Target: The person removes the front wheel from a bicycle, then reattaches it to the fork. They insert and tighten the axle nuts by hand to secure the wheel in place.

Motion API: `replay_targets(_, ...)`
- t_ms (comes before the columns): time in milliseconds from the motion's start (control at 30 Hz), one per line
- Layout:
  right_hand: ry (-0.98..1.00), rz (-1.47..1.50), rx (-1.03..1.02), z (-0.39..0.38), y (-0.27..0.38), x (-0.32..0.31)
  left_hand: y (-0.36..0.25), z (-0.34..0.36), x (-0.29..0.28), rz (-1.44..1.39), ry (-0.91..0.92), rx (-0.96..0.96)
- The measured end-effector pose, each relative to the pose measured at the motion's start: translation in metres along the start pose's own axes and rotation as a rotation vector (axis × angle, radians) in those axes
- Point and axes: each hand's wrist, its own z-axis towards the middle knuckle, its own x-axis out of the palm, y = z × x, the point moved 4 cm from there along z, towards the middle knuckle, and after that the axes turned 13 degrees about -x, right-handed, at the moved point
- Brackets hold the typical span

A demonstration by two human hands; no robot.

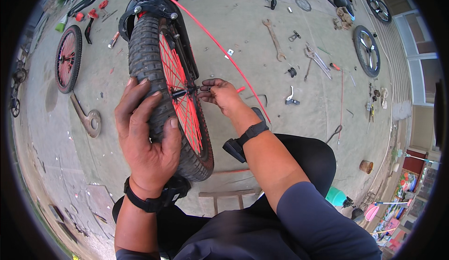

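Observation:
A bicycle wheel with a knobby black tyre (pixel 146 59) and red spokes (pixel 189 120) stands upright in a dark fork (pixel 180 56) in front of me. My left hand (pixel 147 124) grips the tyre from the near left, fingers over the tread and thumb on its near side. At the right end of the hub (pixel 180 92), my right hand (pixel 217 95) has its fingertips drawn together by the axle. Any small part between them is too hidden to name. A long red cable (pixel 217 42) arcs from the top of the fork down past my right wrist.
On the ground lie a wrench (pixel 274 39), pliers (pixel 318 61), a brake lever (pixel 292 96) and a hex key (pixel 263 99). Another red-spoked wheel (pixel 68 59) lies left, a dark wheel (pixel 366 50) far right. A low wooden stool frame (pixel 227 194) sits between my legs.

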Motion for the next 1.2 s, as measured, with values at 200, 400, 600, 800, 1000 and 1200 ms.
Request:
replay_targets(200, -0.003, 0.019, -0.053, -0.008, 0.009, -0.003, 0.001, 0.001, 0.000, -0.003, -0.005, 0.003)
replay_targets(400, 0.007, 0.019, -0.045, -0.005, 0.006, -0.002, 0.001, 0.001, -0.002, 0.000, -0.009, 0.009)
replay_targets(600, -0.033, 0.078, -0.024, -0.002, -0.003, -0.008, 0.001, 0.001, 0.000, -0.005, -0.011, 0.010)
replay_targets(800, -0.063, 0.088, -0.069, 0.001, -0.013, -0.006, 0.001, 0.001, 0.000, 0.007, -0.009, 0.018)
replay_targets(1000, -0.094, 0.037, -0.111, 0.001, -0.014, 0.006, 0.000, 0.001, 0.000, 0.005, -0.013, 0.014)
replay_targets(1200, -0.082, -0.081, -0.166, -0.003, -0.012, 0.010, 0.001, 0.001, 0.000, 0.005, -0.016, 0.017)
